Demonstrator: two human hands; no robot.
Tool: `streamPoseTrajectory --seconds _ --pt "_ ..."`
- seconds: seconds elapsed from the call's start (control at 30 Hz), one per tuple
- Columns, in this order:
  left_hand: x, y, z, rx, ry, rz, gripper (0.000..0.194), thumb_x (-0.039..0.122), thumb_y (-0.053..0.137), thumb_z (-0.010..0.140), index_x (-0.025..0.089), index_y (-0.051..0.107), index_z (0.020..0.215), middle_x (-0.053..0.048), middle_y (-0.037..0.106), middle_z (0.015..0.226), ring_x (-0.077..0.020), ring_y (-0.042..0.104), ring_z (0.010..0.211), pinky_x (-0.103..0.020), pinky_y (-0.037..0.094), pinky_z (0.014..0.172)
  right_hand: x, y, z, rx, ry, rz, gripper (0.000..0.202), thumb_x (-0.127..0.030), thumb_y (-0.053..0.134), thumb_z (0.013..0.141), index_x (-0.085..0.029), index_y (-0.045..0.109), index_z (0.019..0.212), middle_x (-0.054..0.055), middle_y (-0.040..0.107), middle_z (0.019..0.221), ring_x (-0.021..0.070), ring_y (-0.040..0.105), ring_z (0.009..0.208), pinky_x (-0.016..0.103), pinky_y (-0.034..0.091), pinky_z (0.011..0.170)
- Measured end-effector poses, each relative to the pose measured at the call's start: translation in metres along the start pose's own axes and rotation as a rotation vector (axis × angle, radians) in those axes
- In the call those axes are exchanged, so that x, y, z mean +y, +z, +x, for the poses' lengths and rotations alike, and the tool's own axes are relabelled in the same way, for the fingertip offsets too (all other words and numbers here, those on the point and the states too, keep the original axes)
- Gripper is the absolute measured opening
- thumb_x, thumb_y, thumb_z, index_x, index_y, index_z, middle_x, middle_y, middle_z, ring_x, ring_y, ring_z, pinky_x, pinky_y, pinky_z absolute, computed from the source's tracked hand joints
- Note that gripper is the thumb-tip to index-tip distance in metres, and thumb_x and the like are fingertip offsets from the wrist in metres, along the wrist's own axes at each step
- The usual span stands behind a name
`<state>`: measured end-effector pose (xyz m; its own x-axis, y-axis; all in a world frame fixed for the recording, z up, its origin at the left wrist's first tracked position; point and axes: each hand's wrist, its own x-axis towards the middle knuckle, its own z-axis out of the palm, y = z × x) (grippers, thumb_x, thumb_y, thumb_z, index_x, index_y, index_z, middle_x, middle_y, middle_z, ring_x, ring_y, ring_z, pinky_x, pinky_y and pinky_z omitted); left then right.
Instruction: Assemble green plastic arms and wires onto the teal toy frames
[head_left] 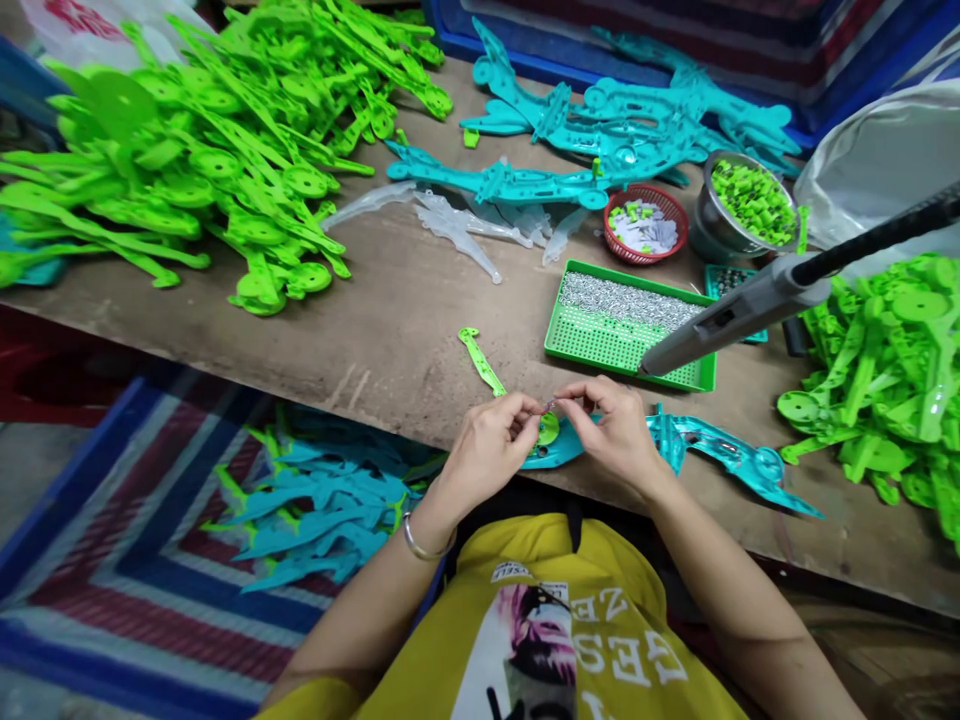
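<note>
My left hand [491,440] and my right hand [616,430] meet at the table's front edge, their fingertips pinched together. Between them is a tiny shiny screw [551,405], partly hidden by the fingers. Right below lies a turquoise plastic toy-bow part [739,460], its hollow side up, reaching out to the right past my right hand. A light green plastic piece with a round end [549,430] sits on it, and a slim green arm [480,360] sticks out beyond my left hand.
A green tray [592,338] of small silver screws lies ahead, with a grey electric screwdriver [720,320] hanging over it. Behind are a red basket [645,250] and metal bowl [709,215]. Green parts [247,170] pile up left; turquoise parts [322,520] fill a lower crate.
</note>
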<state>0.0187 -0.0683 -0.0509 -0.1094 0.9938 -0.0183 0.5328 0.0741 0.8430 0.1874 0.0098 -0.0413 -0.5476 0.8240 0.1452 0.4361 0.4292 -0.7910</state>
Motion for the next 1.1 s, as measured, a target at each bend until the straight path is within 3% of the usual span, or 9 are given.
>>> streamPoseTrajectory --seconds 0.27,0.4,0.47,0.53,0.67,0.83,0.9,1.0,1.1 --pt "-0.002 0.001 -0.001 -0.008 -0.112 -0.172 0.012 0.029 0.060 0.090 0.019 0.067 0.091 -0.001 0.070 0.073 -0.0123 0.065 0.065 -0.020 0.048 0.057 0.002 -0.004 0.001 -0.051 -0.048 -0.058 0.009 -0.021 0.066 0.091 -0.022 0.073 0.087 0.002 0.074 0.083 0.0191 0.062 0.079 0.035 0.045 0.077" --pt "-0.008 0.002 -0.002 -0.068 -0.186 -0.349 0.020 0.037 0.061 0.091 0.018 0.067 0.094 -0.001 0.069 0.075 -0.0133 0.066 0.068 -0.022 0.051 0.061 0.003 -0.006 0.002 -0.099 -0.037 -0.042 0.006 -0.022 0.067 0.091 -0.022 0.071 0.086 0.003 0.075 0.098 0.0216 0.065 0.097 0.038 0.044 0.090" --pt "-0.009 0.001 -0.001 -0.076 -0.223 -0.426 0.022 0.038 0.061 0.090 0.017 0.066 0.094 -0.001 0.069 0.075 -0.0136 0.066 0.069 -0.023 0.052 0.062 0.004 -0.008 0.002 -0.161 -0.028 0.000 0.007 -0.021 0.064 0.093 -0.021 0.068 0.087 0.003 0.075 0.097 0.0198 0.067 0.094 0.037 0.045 0.090" --pt "-0.010 0.000 -0.001 -0.046 -0.238 -0.421 0.022 0.039 0.061 0.090 0.017 0.065 0.094 -0.001 0.068 0.074 -0.0136 0.066 0.068 -0.023 0.052 0.061 0.006 -0.008 0.001 -0.214 -0.022 0.030 0.008 -0.021 0.061 0.094 -0.021 0.066 0.088 0.001 0.074 0.088 0.0168 0.067 0.083 0.031 0.047 0.081" --pt "-0.009 -0.001 0.000 0.061 -0.169 -0.131 0.014 0.030 0.059 0.089 0.017 0.065 0.091 0.000 0.068 0.072 -0.0132 0.064 0.063 -0.023 0.048 0.059 0.009 -0.008 0.000 -0.160 -0.069 -0.011 0.003 -0.018 0.063 0.092 -0.020 0.065 0.092 0.001 0.069 0.081 0.0140 0.062 0.071 0.026 0.046 0.066" --pt "-0.008 0.002 0.000 0.083 -0.035 0.381 0.011 0.014 0.054 0.086 0.015 0.065 0.086 -0.008 0.070 0.079 -0.0210 0.068 0.072 -0.031 0.050 0.067 0.001 -0.011 -0.003 -0.045 -0.235 -0.086 0.009 -0.014 0.061 0.093 -0.019 0.064 0.100 0.004 0.069 0.087 0.0153 0.064 0.075 0.027 0.050 0.068" --pt "-0.008 0.002 0.001 0.068 -0.032 0.448 0.014 0.013 0.052 0.088 0.014 0.066 0.085 -0.011 0.071 0.083 -0.0240 0.069 0.075 -0.033 0.051 0.068 -0.002 -0.013 -0.004 -0.021 -0.292 -0.086 0.011 -0.012 0.057 0.094 -0.020 0.064 0.096 0.004 0.069 0.087 0.0165 0.065 0.079 0.029 0.052 0.071" --pt "-0.009 -0.002 0.002 0.084 -0.057 0.219 0.016 0.020 0.054 0.092 0.015 0.069 0.096 -0.010 0.075 0.090 -0.0236 0.072 0.082 -0.034 0.055 0.075 0.000 -0.015 -0.005 0.019 -0.289 -0.084 0.016 -0.008 0.053 0.094 -0.020 0.064 0.092 0.004 0.068 0.085 0.0169 0.065 0.080 0.030 0.052 0.071" --pt "-0.010 -0.005 0.003 0.063 -0.173 -0.281 0.029 0.034 0.059 0.093 0.016 0.067 0.114 -0.009 0.077 0.096 -0.0215 0.075 0.087 -0.033 0.059 0.080 0.006 -0.016 -0.004 0.086 -0.208 -0.113 0.015 -0.009 0.054 0.093 -0.020 0.063 0.089 0.004 0.066 0.082 0.0170 0.063 0.077 0.030 0.051 0.068"
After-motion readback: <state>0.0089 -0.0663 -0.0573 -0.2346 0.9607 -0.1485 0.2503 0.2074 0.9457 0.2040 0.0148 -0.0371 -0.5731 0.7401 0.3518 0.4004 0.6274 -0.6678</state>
